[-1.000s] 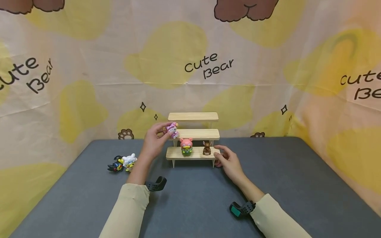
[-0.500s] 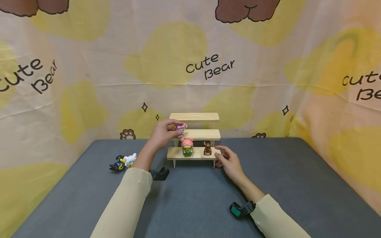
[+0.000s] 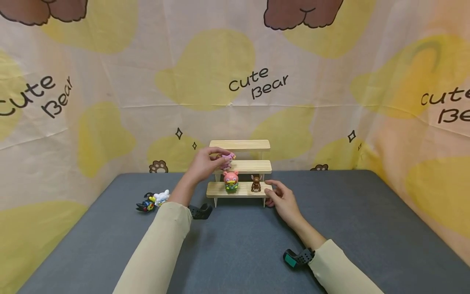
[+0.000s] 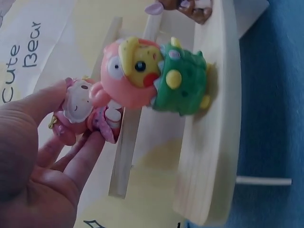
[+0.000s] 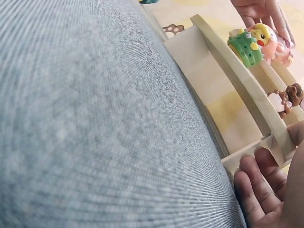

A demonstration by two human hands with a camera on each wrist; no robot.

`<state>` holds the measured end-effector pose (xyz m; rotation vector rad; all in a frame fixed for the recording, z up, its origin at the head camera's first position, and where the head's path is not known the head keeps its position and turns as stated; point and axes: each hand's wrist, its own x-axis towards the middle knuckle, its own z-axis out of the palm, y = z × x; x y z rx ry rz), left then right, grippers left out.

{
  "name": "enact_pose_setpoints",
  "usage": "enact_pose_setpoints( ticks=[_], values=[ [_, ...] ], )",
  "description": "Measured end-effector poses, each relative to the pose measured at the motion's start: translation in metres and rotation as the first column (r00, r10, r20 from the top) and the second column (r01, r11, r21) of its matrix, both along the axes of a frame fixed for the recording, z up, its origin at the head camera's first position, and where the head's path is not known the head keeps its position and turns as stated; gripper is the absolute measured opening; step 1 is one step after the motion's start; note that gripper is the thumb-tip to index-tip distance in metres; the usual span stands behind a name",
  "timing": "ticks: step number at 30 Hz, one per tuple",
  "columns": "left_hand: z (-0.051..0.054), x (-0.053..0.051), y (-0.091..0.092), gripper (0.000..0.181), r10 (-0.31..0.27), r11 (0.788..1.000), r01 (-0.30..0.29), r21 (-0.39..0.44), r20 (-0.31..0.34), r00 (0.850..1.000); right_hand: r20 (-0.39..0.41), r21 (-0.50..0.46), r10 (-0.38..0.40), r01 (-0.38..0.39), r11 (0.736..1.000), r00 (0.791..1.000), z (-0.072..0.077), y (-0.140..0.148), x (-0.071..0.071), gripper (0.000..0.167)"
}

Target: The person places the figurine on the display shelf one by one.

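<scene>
- Yellow-patterned cloth (image 3: 205, 65) hangs behind a grey bench (image 3: 238, 253).
- Left hand (image 3: 203, 165), arm outstretched, pinches a pink toy (image 3: 227, 162) by the left part of the middle step (image 3: 254, 165).
- Right hand (image 3: 285, 201) grips the bottom step (image 3: 244, 189) at its right end, fingers curled.
- Green-bodied toy (image 3: 231, 181) and brown toy (image 3: 256, 183) stand there.
- Black toy (image 3: 147, 205) and white toy (image 3: 161, 197) sit left on the bench.

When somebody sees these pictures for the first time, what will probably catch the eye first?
Probably the pink-hooded figurine in green, standing on the lowest shelf of the three-tier wooden stand. Next may come the left hand, pinching a pink-and-white figurine near the left end of the middle shelf. The large yellow-patterned backdrop behind, with its "cute Bear" lettering, could also draw attention.
</scene>
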<state>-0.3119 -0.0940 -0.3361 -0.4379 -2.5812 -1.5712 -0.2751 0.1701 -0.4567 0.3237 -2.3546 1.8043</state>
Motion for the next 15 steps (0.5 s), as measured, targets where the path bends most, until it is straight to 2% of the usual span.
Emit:
enact_pose_setpoints(
  ticks=[7, 15],
  values=[
    [0.003, -0.002, 0.013, 0.024, -0.03, 0.999, 0.03, -0.014, 0.029, 0.999, 0.007, -0.001, 0.0, 0.0, 1.0, 1.0, 0.002, 0.0, 0.002, 0.034],
    [0.008, -0.002, 0.031, 0.026, -0.059, 0.998, 0.059, 0.009, 0.062, 0.996, 0.007, 0.005, -0.008, 0.008, 1.0, 1.0, 0.002, 0.0, 0.001, 0.034]
  ],
)
